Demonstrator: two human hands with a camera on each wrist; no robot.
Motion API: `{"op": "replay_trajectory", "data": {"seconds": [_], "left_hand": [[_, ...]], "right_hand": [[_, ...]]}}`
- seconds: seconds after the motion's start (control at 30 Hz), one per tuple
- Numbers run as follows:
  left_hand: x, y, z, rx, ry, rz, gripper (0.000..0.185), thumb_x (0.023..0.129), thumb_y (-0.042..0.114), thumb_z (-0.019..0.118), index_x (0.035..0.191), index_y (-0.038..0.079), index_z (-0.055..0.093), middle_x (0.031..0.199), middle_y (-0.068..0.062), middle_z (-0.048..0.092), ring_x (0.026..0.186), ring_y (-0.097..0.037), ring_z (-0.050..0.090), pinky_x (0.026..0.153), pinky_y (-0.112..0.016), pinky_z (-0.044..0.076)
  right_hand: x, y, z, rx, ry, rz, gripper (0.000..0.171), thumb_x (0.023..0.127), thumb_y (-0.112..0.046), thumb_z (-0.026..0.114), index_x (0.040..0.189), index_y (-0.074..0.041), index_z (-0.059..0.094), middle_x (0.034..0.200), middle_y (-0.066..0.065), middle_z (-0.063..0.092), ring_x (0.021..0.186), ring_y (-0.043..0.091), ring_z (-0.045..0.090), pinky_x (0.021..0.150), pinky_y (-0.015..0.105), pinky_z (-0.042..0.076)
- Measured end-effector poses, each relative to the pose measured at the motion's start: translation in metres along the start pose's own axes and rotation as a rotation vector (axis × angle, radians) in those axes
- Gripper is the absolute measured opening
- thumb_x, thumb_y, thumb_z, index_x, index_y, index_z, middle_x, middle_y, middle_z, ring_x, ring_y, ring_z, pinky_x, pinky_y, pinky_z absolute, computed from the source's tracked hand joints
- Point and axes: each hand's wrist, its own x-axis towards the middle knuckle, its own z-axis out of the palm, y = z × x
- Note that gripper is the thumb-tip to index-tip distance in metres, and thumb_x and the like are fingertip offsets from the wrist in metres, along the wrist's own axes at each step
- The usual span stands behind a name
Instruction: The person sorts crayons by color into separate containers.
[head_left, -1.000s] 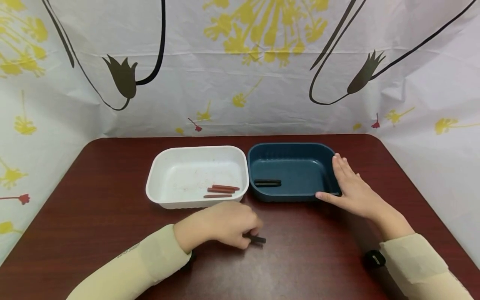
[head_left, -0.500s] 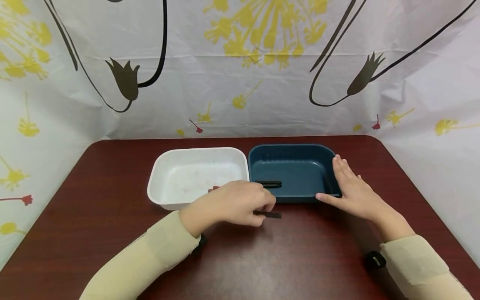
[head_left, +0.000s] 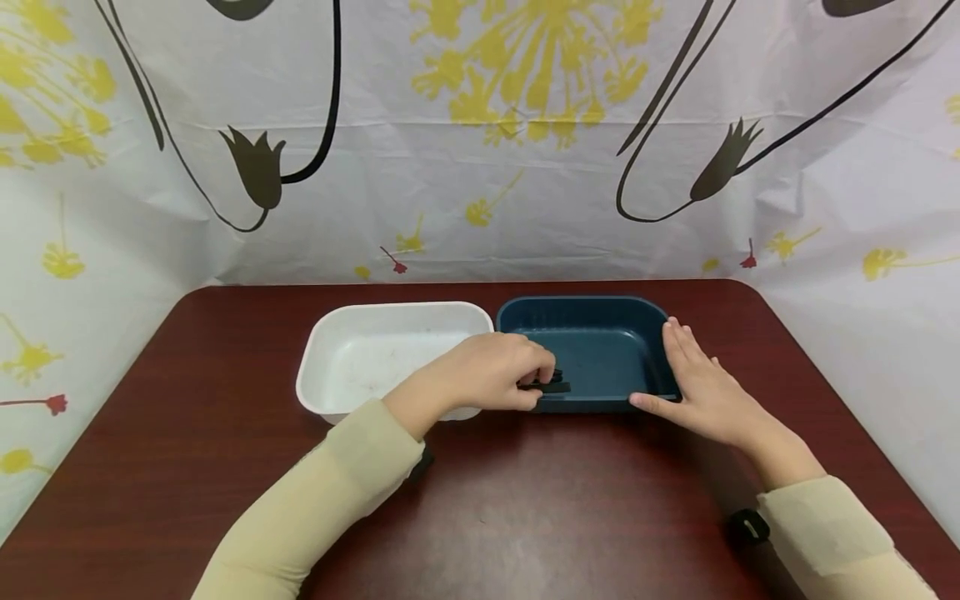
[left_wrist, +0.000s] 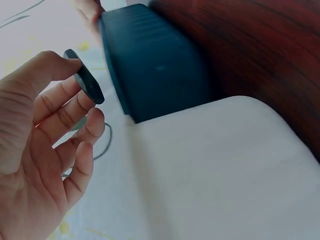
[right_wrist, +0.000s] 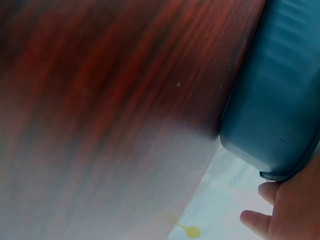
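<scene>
My left hand (head_left: 498, 375) pinches a short black stick (head_left: 553, 387) between thumb and fingertips, over the front left corner of the dark blue tray (head_left: 585, 312). The left wrist view shows the same black stick (left_wrist: 85, 82) at the fingertips of that hand (left_wrist: 45, 130), beside the blue tray (left_wrist: 155, 65). My right hand (head_left: 701, 387) lies flat with straight fingers against the blue tray's right rim, thumb along its front edge. The white tray (head_left: 352, 333) sits to the left of the blue one; my left arm hides its front right part.
Both trays stand side by side at the middle of a dark red-brown table (head_left: 525, 517). A white curtain with yellow and black flower prints (head_left: 480, 142) closes off the back and sides. The blue tray's outside (right_wrist: 280, 100) fills the right wrist view.
My left hand lifted the black stick from the table's front middle and carried it up and right over the blue tray's front left corner. The right hand stayed at the tray's rim.
</scene>
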Motion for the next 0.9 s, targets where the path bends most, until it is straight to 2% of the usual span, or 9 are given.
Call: {"op": "replay_trajectory", "data": {"seconds": [0.33,0.57,0.7,0.9], "left_hand": [[0.023,-0.015,0.001,-0.060,0.022,-0.075,0.009,0.096,0.023,0.062,0.101,0.018,0.067,0.083,0.007,0.060,0.073,-0.009,0.054,0.065,-0.023,0.047],[0.035,-0.012,0.006,-0.016,-0.008,-0.084,0.023,0.099,0.032,0.060,0.117,0.019,0.069,0.101,0.006,0.067,0.091,-0.008,0.059,0.078,-0.025,0.051],[0.026,-0.011,0.002,-0.014,0.006,-0.080,0.027,0.100,0.032,0.059,0.120,0.018,0.069,0.113,0.005,0.070,0.099,-0.008,0.063,0.083,-0.026,0.053],[-0.012,-0.017,-0.010,0.009,0.092,-0.127,0.025,0.100,0.031,0.059,0.118,0.018,0.070,0.119,0.003,0.068,0.107,-0.013,0.062,0.091,-0.032,0.053]], "right_hand": [[0.000,-0.001,-0.003,0.005,-0.002,-0.003,0.114,0.089,-0.059,0.062,0.157,0.000,-0.008,0.166,0.023,-0.008,0.153,0.045,-0.002,0.106,0.080,0.016],[0.001,-0.002,-0.005,0.004,-0.002,0.002,0.115,0.089,-0.060,0.062,0.157,0.001,-0.008,0.166,0.023,-0.009,0.153,0.045,-0.003,0.106,0.080,0.016],[0.003,-0.002,-0.006,-0.001,0.000,-0.003,0.115,0.089,-0.060,0.062,0.157,0.001,-0.008,0.166,0.023,-0.008,0.153,0.045,-0.002,0.106,0.080,0.017],[0.004,0.000,-0.005,0.008,-0.002,-0.011,0.114,0.089,-0.059,0.063,0.157,0.001,-0.008,0.166,0.023,-0.008,0.153,0.044,-0.004,0.106,0.080,0.016]]}}
